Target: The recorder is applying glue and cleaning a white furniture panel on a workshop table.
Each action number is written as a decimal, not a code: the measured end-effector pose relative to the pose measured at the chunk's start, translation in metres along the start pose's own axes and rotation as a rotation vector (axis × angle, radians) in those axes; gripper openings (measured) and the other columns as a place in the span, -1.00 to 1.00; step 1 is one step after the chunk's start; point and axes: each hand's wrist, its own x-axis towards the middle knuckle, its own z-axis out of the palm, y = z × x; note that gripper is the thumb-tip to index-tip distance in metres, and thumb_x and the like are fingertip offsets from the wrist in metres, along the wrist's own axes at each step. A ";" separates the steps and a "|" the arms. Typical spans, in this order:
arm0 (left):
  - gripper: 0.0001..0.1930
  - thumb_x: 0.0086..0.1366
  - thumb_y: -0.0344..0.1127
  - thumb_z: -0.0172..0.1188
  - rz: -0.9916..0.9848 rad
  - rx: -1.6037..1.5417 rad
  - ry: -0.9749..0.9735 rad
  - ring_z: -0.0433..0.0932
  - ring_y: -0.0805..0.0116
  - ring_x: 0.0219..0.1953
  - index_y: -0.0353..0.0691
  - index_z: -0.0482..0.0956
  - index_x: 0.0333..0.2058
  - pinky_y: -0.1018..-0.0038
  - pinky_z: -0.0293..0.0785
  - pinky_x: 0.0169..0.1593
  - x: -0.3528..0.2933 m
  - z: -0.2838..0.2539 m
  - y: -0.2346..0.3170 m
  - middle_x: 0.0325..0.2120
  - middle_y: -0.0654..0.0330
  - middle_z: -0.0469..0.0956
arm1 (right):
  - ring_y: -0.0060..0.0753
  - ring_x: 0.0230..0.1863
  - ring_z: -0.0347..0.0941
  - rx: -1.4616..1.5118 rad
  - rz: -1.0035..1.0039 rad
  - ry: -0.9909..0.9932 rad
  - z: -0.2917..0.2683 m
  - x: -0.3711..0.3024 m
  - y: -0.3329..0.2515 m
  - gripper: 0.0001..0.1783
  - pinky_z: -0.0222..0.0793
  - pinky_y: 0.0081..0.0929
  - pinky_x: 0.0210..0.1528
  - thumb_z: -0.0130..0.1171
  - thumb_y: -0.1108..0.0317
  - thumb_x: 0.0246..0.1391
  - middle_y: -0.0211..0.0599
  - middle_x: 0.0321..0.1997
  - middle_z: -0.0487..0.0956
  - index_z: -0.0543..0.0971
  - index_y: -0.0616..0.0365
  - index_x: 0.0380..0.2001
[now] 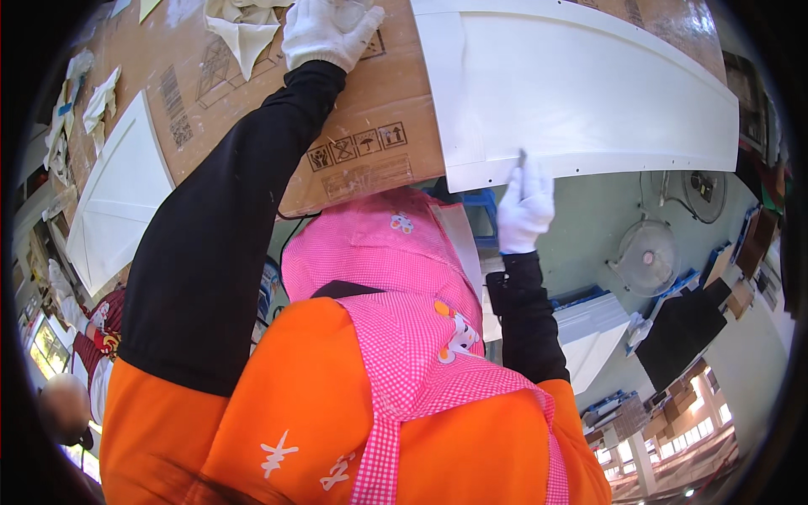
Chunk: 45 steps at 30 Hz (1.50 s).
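My left hand (pixel 332 35), in a white glove, lies on the cardboard sheet (pixel 370 101) beside a crumpled cream cloth (pixel 244 29). Its thumb is spread away from the fingers, whose tips reach the picture's top edge. My right hand (pixel 526 209), also gloved in white, is closed around a small thin tool (pixel 521 157) with a dark tip. That tip is at the near edge of a long white panel (pixel 581 88), which has a raised border and small holes along its edge. The tool's exact kind is hidden by my fingers.
Another white panel (pixel 122 189) lies at the left, near cloth scraps (pixel 103 101). A person (pixel 88 337) is at the far left. On the right are a fan (pixel 648 257), stacked white panels (pixel 589 332) and a blue stool (pixel 481 215) below the work surface.
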 end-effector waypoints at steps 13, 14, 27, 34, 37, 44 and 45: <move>-0.32 0.09 0.25 0.42 0.001 -0.062 0.038 0.55 -0.10 0.06 -0.23 0.67 -0.04 0.13 0.42 0.20 -0.003 0.010 -0.016 -0.06 -0.09 0.63 | -0.03 -0.40 0.57 -0.267 -0.058 -0.030 -0.022 0.022 0.034 -0.50 0.51 -0.17 -0.38 0.20 0.44 0.09 -0.16 -0.19 0.61 0.62 -0.04 0.15; -0.35 0.11 0.19 0.46 0.029 -0.046 -0.049 0.59 -0.07 0.03 -0.27 0.66 -0.05 0.15 0.45 0.18 0.000 0.001 -0.008 -0.06 -0.09 0.65 | -0.03 -0.39 0.57 -0.264 0.021 0.056 -0.026 0.026 0.045 -0.46 0.51 -0.16 -0.38 0.21 0.42 0.06 -0.17 -0.14 0.62 0.60 -0.05 0.18; -0.47 0.14 0.01 0.48 -0.040 -0.270 0.095 0.56 0.03 0.00 -0.25 0.65 -0.06 0.20 0.42 0.20 -0.004 0.017 -0.018 -0.10 0.01 0.64 | -0.10 -0.35 0.58 -0.187 -0.257 -0.103 -0.055 0.044 0.067 -0.45 0.54 -0.23 -0.31 0.15 0.54 -0.04 -0.22 -0.19 0.66 0.64 -0.01 0.09; -0.29 0.20 0.09 0.46 -0.238 -0.284 0.135 0.54 0.11 0.11 -0.34 0.52 0.15 0.30 0.39 0.26 -0.005 0.028 -0.041 0.07 -0.03 0.60 | -0.05 -0.32 0.60 -0.521 0.049 0.074 -0.133 0.151 0.248 -0.72 0.55 -0.15 -0.28 0.15 0.25 0.26 -0.28 -0.22 0.60 0.65 -0.16 0.02; -0.36 0.27 0.04 0.42 -0.267 -0.264 0.112 0.51 0.16 0.13 -0.34 0.54 0.13 0.32 0.40 0.26 -0.012 0.012 -0.048 0.11 0.00 0.56 | -0.03 -0.30 0.61 -0.556 0.110 0.115 -0.164 0.198 0.322 -0.70 0.55 -0.11 -0.28 0.11 0.22 0.28 -0.30 -0.18 0.59 0.62 -0.21 0.05; -0.51 0.33 -0.03 0.37 -0.412 -0.507 0.246 0.56 0.32 -0.05 -0.33 0.57 0.02 0.38 0.47 0.13 -0.067 -0.013 0.047 -0.12 0.15 0.61 | -0.01 -0.26 0.62 -0.579 0.317 0.156 -0.227 0.272 0.450 -0.68 0.54 -0.02 -0.24 0.03 0.15 0.31 -0.30 -0.11 0.57 0.55 -0.23 0.09; -0.53 0.33 -0.05 0.37 -0.427 -0.492 0.271 0.55 0.33 -0.05 -0.32 0.56 0.01 0.40 0.48 0.12 -0.080 -0.017 0.063 -0.12 0.16 0.60 | 0.00 -0.25 0.62 -0.577 0.291 0.171 -0.229 0.282 0.463 -0.68 0.54 -0.02 -0.25 0.04 0.17 0.30 -0.29 -0.11 0.57 0.56 -0.23 0.08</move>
